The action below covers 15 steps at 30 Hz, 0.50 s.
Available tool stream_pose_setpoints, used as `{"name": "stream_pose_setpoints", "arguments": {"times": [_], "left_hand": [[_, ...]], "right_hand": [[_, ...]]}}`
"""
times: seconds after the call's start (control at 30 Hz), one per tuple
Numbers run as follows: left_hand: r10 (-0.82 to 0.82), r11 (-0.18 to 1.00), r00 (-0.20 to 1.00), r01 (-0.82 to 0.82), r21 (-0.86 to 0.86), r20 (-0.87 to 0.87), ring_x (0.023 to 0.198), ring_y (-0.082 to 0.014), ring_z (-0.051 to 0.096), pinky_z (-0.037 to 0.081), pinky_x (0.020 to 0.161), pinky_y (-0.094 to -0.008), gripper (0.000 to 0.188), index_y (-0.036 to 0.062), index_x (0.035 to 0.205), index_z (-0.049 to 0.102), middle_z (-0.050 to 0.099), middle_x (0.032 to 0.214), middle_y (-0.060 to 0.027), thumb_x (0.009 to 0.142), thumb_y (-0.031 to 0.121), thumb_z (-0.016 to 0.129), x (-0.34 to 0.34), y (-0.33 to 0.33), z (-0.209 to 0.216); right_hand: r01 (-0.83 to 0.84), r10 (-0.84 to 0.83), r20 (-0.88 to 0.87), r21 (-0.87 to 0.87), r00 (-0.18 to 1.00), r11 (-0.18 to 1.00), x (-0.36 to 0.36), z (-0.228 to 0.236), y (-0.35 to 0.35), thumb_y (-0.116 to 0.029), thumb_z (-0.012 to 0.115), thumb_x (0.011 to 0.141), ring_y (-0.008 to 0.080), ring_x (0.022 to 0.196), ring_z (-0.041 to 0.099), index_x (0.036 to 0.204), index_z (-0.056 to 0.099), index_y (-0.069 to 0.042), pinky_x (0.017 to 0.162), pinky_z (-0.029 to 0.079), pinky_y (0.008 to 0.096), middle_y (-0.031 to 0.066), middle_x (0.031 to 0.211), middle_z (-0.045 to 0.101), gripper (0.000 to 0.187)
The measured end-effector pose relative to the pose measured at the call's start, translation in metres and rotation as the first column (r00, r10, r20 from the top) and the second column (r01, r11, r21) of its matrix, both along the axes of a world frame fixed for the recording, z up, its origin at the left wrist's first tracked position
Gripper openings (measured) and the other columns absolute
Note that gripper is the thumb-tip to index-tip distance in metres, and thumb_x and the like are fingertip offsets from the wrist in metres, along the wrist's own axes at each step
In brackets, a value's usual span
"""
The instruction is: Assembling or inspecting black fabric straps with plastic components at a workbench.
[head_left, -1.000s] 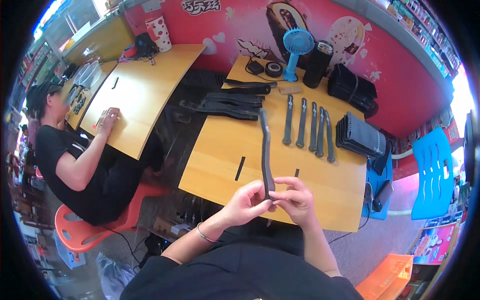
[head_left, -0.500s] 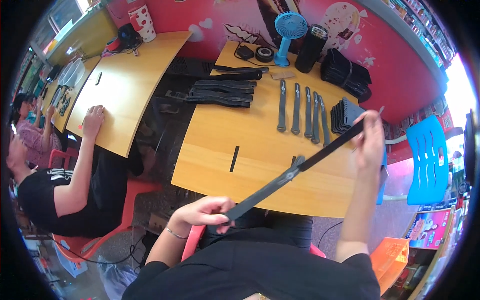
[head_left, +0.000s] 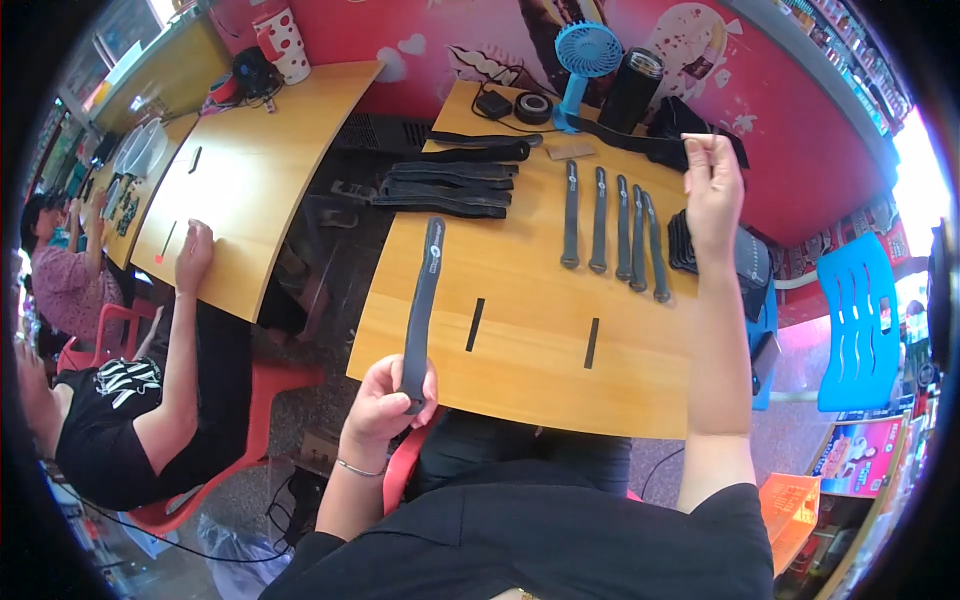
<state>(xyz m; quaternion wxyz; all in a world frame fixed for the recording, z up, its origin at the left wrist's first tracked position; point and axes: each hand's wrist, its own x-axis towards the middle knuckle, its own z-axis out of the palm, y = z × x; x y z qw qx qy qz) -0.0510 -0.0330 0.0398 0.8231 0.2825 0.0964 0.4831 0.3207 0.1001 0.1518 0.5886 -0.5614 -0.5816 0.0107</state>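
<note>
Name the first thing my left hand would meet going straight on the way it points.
Likely the pile of dark straps at the left edge of the table; your left hand, gripping a gray strap, points that way. Height is unclear, so it might pass above them.

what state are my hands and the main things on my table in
left hand, closed on a grey strap
right hand, raised, grip unclear
five grey straps, laid side by side
dark straps, loosely piled, overhanging the table
blue fan, upright, spin unclear
black flask, upright
grey stack, partly hidden
black roll, lying flat
</note>
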Motion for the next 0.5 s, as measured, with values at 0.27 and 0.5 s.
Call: {"name": "stream_pose_setpoints", "arguments": {"times": [0.27, 0.5], "left_hand": [[0.018, 1.0, 1.0, -0.018, -0.011, 0.004, 0.074, -0.0243, 0.064, 0.054, 0.054, -0.0268, 0.026, 0.0086, 0.075, 0.039, 0.054, 0.09, -0.0154, 0.081, 0.003, 0.064, 0.02, 0.01, 0.0], [0.034, 0.999, 0.999, -0.034, 0.007, 0.011, 0.082, -0.023, 0.061, 0.052, 0.058, -0.0242, 0.025, 0.0084, 0.079, 0.042, 0.052, 0.095, -0.0141, 0.082, 0.007, 0.067, 0.03, 0.017, -0.007]], "right_hand": [[-0.018, -0.008, 0.301, 0.083, 0.954, 0.996, -0.041, -0.051, 0.008, -0.01, 0.062, 0.086, 0.0217, 0.055, 0.059, 0.091, 0.059, -0.008, 0.05, 0.043, 0.0293, 0.011, 0.069, 0.061, 0.007], [-0.048, 0.054, 0.547, -0.025, 0.836, 0.999, -0.068, -0.098, -0.021, -0.007, 0.066, 0.078, 0.0215, 0.064, 0.064, 0.089, 0.061, -0.01, 0.054, 0.049, 0.0323, 0.0059, 0.072, 0.064, 0.013]]}}
